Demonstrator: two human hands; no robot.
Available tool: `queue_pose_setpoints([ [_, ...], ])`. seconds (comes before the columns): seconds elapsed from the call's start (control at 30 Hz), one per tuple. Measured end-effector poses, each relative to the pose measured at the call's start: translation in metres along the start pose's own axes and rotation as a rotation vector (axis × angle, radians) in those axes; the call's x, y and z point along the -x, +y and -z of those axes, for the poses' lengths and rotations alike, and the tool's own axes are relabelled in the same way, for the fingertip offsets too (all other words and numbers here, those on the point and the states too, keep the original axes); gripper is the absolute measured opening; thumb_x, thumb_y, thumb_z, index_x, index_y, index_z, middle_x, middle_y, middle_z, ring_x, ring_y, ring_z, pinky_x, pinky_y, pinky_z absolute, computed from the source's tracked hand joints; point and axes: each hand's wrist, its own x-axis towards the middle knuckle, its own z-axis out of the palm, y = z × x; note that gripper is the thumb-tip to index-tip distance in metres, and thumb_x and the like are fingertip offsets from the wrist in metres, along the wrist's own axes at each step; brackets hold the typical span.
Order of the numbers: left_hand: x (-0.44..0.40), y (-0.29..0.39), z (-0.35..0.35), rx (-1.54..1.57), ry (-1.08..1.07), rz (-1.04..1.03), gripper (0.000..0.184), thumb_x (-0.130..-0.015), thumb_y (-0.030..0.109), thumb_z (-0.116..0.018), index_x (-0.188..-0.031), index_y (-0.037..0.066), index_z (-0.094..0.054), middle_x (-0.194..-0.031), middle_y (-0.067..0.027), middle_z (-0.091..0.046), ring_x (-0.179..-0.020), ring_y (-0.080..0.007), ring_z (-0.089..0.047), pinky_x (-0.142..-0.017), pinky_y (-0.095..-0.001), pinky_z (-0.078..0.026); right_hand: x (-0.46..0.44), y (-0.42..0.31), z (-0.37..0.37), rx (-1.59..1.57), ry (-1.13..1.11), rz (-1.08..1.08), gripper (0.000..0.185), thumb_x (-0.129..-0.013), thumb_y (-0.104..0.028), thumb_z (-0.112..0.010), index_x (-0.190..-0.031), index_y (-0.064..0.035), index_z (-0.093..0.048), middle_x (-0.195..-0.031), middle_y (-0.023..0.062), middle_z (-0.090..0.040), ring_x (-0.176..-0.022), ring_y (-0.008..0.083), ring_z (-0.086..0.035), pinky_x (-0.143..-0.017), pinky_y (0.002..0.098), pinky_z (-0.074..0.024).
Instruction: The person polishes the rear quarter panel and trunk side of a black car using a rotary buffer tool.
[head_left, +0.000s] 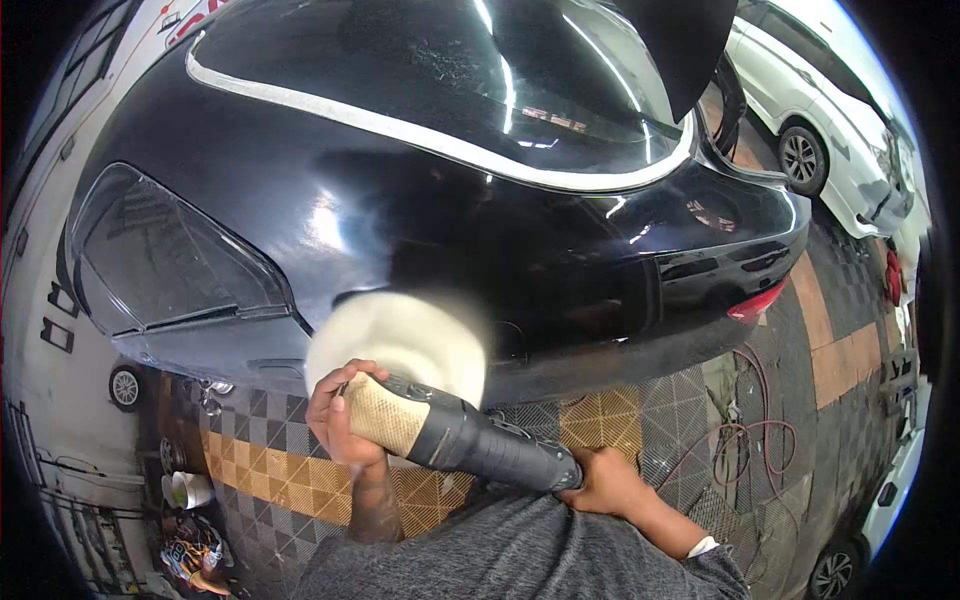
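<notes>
A black and tan car polisher point(480, 440) lies across in front of my body. My left hand point(342, 418) is wrapped round its head end, close behind the pale polishing pad point(400, 335). At the rear end of the body my right hand point(606, 482) is closed round the grip. The pad looks smeared by motion and overlaps the side of a glossy black car point(420, 220) behind the side window point(180, 250). Whether it presses on the paint cannot be made out. White masking tape point(400, 133) runs along the edge of the car's rear glass.
A red hose point(745, 430) lies coiled on the patterned tile floor point(265, 475) at right. A white car point(830, 90) stands at the upper right. A white bucket point(190, 490) and assorted items are at lower left. The red tail light point(757, 302) juts out at right.
</notes>
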Motion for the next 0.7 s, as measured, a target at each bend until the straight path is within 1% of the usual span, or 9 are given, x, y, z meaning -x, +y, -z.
queue_pose_setpoints([
  [0.13, 0.009, -0.007, -0.033, 0.005, -0.127, -0.006, 0.044, -0.088, 0.024, -0.048, -0.109, -0.012, -0.062, -0.095, -0.0295, -0.069, -0.083, -0.0371, -0.069, -0.083, -0.0451, -0.057, 0.024, 0.018, -0.001, 0.012, 0.087, -0.080, 0.056, -0.066, -0.034, -0.081, -0.109, -0.0005, -0.070, -0.087, 0.0246, -0.073, -0.083, 0.0405, -0.072, -0.078, 0.0464, -0.0585],
  [0.2, 0.013, -0.017, -0.054, 0.043, -0.230, -0.001, 0.045, -0.084, 0.020, -0.048, -0.107, -0.015, -0.062, -0.094, -0.0321, -0.069, -0.081, -0.0367, -0.070, -0.081, -0.0445, -0.059, 0.037, 0.028, -0.004, -0.050, 0.163, -0.161, 0.057, -0.064, -0.031, -0.082, -0.109, 0.0030, -0.071, -0.088, 0.0252, -0.073, -0.084, 0.0398, -0.073, -0.078, 0.0444, -0.0580],
  [0.27, 0.021, -0.024, -0.081, 0.135, -0.318, 0.060, 0.041, -0.086, 0.018, -0.048, -0.107, -0.014, -0.064, -0.096, -0.0307, -0.070, -0.084, -0.0339, -0.071, -0.081, -0.0446, -0.060, 0.055, 0.038, -0.009, -0.076, 0.201, -0.201, 0.057, -0.064, -0.029, -0.082, -0.108, 0.0047, -0.071, -0.089, 0.0255, -0.073, -0.085, 0.0394, -0.073, -0.079, 0.0434, -0.0577],
  [0.33, 0.025, -0.029, -0.108, 0.146, -0.483, 0.065, 0.037, -0.089, 0.014, -0.048, -0.109, -0.011, -0.065, -0.101, -0.0279, -0.071, -0.090, -0.0307, -0.071, -0.084, -0.0431, -0.059, 0.070, 0.048, -0.017, -0.206, 0.297, -0.334, 0.056, -0.062, -0.024, -0.082, -0.108, 0.0067, -0.071, -0.090, 0.0253, -0.074, -0.087, 0.0355, -0.075, -0.080, 0.0404, -0.0573],
  [0.37, 0.029, -0.026, -0.121, 0.137, -0.521, 0.082, 0.036, -0.090, 0.014, -0.048, -0.109, -0.011, -0.065, -0.102, -0.0276, -0.072, -0.091, -0.0302, -0.071, -0.085, -0.0426, -0.059, 0.076, 0.052, -0.020, -0.289, 0.340, -0.358, 0.055, -0.061, -0.021, -0.082, -0.107, 0.0080, -0.071, -0.092, 0.0254, -0.074, -0.089, 0.0313, -0.075, -0.081, 0.0385, -0.0567],
  [0.4, 0.031, -0.023, -0.130, 0.126, -0.559, 0.102, 0.035, -0.090, 0.013, -0.048, -0.110, -0.011, -0.065, -0.102, -0.0273, -0.072, -0.091, -0.0297, -0.071, -0.086, -0.0421, -0.059, 0.082, 0.056, -0.022, -0.291, 0.349, -0.356, 0.055, -0.061, -0.021, -0.082, -0.107, 0.0080, -0.071, -0.092, 0.0254, -0.074, -0.089, 0.0313, -0.075, -0.081, 0.0385, -0.0567],
  [0.53, 0.036, -0.025, -0.124, 0.136, -0.520, 0.093, 0.039, -0.091, 0.019, -0.053, -0.111, -0.011, -0.067, -0.098, -0.0228, -0.073, -0.091, -0.0257, -0.071, -0.084, -0.0375, -0.058, 0.081, 0.062, -0.021, -0.232, 0.315, -0.321, 0.055, -0.061, -0.021, -0.080, -0.108, 0.0075, -0.071, -0.093, 0.0269, -0.074, -0.089, 0.0368, -0.074, -0.081, 0.0407, -0.0571],
  [0.6, 0.030, -0.017, -0.099, 0.101, -0.405, 0.071, 0.034, -0.089, 0.014, -0.048, -0.105, -0.010, -0.066, -0.099, -0.0258, -0.071, -0.087, -0.0291, -0.070, -0.085, -0.0434, -0.058, 0.067, 0.060, -0.015, -0.187, 0.295, -0.280, 0.057, -0.062, -0.022, -0.081, -0.110, 0.0063, -0.071, -0.094, 0.0262, -0.074, -0.091, 0.0378, -0.074, -0.082, 0.0413, -0.0575],
  [0.7, 0.014, -0.016, -0.053, -0.018, -0.236, -0.045, 0.039, -0.088, 0.020, -0.048, -0.106, -0.010, -0.065, -0.096, -0.0278, -0.070, -0.083, -0.0318, -0.069, -0.083, -0.0444, -0.057, 0.034, 0.043, -0.001, -0.062, 0.068, -0.132, 0.063, -0.067, -0.025, -0.081, -0.120, 0.0049, -0.066, -0.090, 0.0258, -0.072, -0.089, 0.0421, -0.072, -0.083, 0.0462, -0.0571],
])
